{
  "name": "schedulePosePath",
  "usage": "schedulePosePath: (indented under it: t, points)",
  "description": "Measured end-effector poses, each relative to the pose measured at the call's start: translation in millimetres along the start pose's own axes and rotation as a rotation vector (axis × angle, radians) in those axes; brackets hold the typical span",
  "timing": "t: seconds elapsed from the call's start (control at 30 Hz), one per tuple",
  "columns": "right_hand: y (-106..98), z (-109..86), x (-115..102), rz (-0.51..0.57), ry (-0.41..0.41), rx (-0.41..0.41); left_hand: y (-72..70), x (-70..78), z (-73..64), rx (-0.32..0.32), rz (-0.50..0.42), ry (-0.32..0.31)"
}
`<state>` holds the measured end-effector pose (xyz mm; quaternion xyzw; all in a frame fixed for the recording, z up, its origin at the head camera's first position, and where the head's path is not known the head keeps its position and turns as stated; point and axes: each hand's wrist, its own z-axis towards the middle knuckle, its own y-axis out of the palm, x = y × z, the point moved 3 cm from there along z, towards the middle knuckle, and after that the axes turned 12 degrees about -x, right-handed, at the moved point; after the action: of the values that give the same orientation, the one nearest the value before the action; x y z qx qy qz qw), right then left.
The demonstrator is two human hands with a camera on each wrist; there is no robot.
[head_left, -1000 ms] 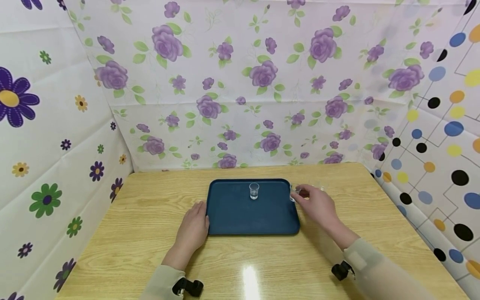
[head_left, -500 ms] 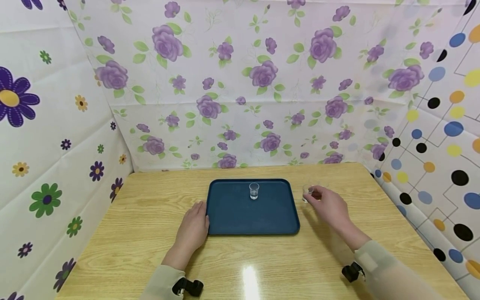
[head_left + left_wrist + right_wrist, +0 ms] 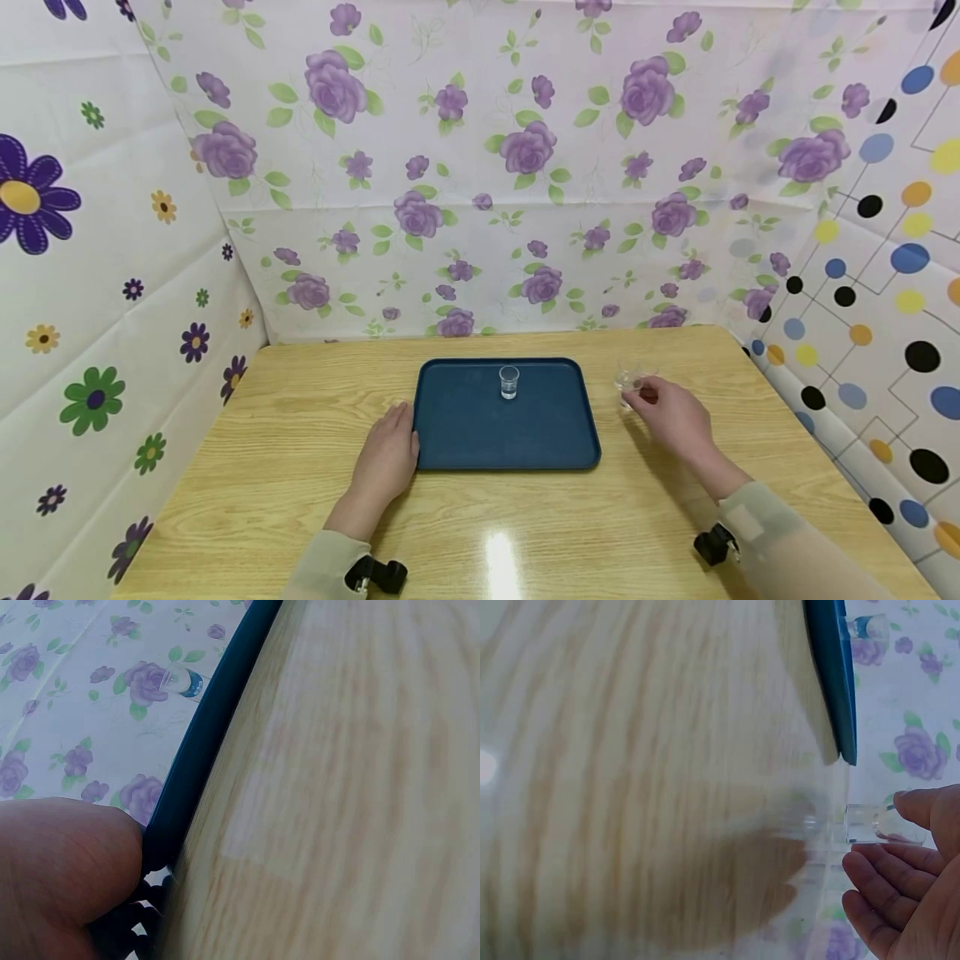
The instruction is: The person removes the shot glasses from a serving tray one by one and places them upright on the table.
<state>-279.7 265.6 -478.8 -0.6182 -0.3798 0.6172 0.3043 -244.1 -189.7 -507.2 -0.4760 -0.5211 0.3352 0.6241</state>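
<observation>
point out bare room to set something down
The blue tray is bare from the standing shot glass to its near rim. The wood-grain table is bare on the tray's near side between the sleeves, and left of the left hand. It's crowded right of the tray: the right hand pinches another shot glass, with what looks like more clear glass close by.

Pinched cup (image 3: 623, 381) partly hidden in head view.
</observation>
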Motion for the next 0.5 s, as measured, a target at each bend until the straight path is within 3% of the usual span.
schedulePosePath:
  t: [0.5]
  points:
    - [1, 2.7, 12, 0.003, 0.027, -0.009, 0.4, -0.4, -0.9, 0.011, 0.003, 0.012]
